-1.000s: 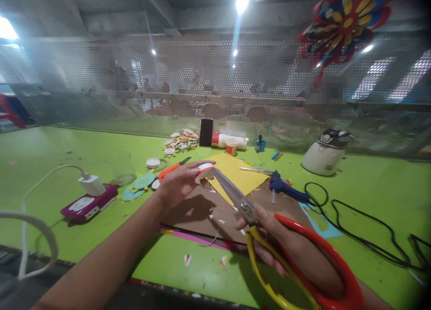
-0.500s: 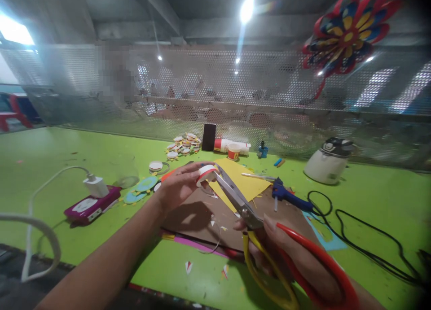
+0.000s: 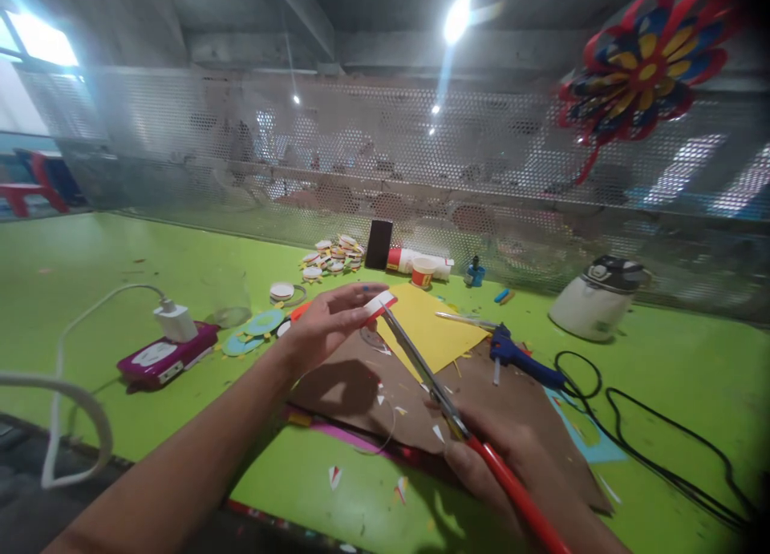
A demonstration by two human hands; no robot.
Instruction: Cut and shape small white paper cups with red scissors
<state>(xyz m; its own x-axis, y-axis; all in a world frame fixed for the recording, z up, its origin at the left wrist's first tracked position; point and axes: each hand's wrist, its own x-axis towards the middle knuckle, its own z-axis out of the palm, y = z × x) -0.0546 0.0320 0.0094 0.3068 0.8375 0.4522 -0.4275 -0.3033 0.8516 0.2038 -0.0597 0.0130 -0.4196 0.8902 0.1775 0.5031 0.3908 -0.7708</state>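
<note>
Between its thumb and fingers, my left hand grips a small white paper piece with a red edge. My right hand is wrapped round the red handle of a pair of scissors. The tips of the blades reach the paper piece; seen edge-on, they look nearly together. Below both hands lies a brown board scattered with small paper scraps. A yellow paper sheet rests on it, behind the blades.
To the right lie a blue glue gun and its black cord, with a white-and-black jug behind. At left are a purple power bank and a glass. Paper cups and a phone stand farther back.
The scissors have turned edge-on and their spread handles are no longer visible. The paper piece has tilted in my left hand, and a white scrap now shows on the board near my right hand.
</note>
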